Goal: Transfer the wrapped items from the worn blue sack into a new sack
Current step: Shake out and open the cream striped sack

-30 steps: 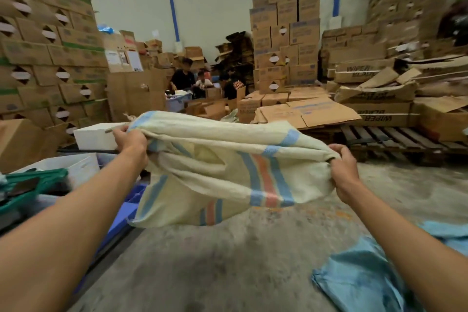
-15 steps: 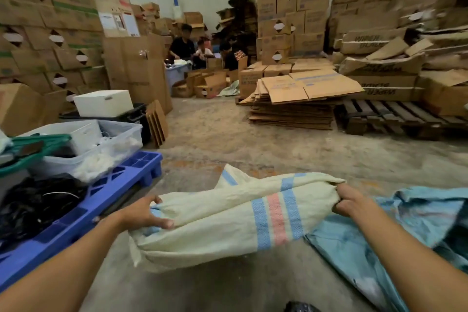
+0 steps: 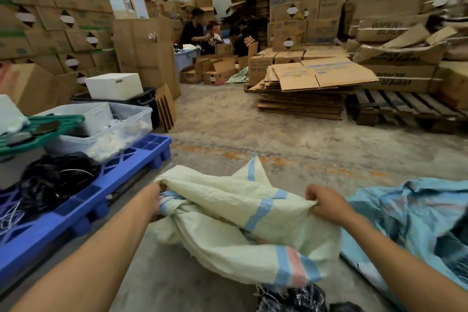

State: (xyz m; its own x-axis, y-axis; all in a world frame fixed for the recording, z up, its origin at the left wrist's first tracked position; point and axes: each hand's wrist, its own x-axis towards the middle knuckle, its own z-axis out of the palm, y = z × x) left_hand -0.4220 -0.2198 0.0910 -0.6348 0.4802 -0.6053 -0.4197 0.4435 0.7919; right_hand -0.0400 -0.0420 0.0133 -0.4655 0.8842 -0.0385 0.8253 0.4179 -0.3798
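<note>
A person's two bare arms reach forward over a concrete floor (image 3: 228, 129) in a warehouse. The left hand (image 3: 155, 201) and the right hand (image 3: 326, 204) each grip the edge of a pale yellow woven sack (image 3: 235, 225) with blue and pink stripes, fingers curled into the cloth. The sack sags between them and its lower part rests crumpled on the floor; its mouth seems to gape a little, though the folds hide whether anything lies inside. Just to its right, touching it, the worn blue sack (image 3: 405, 215) lies slumped on the floor, its contents hidden. At the bottom edge sits a black bundle (image 3: 291, 299), blurred. To the left, a blue plastic pallet (image 3: 106, 185) carries a clear bin (image 3: 131, 119) holding white lumps, a white box (image 3: 114, 85) and a black bag (image 3: 53, 180). Behind, stacked cardboard boxes (image 3: 304, 7) surround flattened cartons (image 3: 316, 78), and several people (image 3: 197, 30) sit working.
</note>
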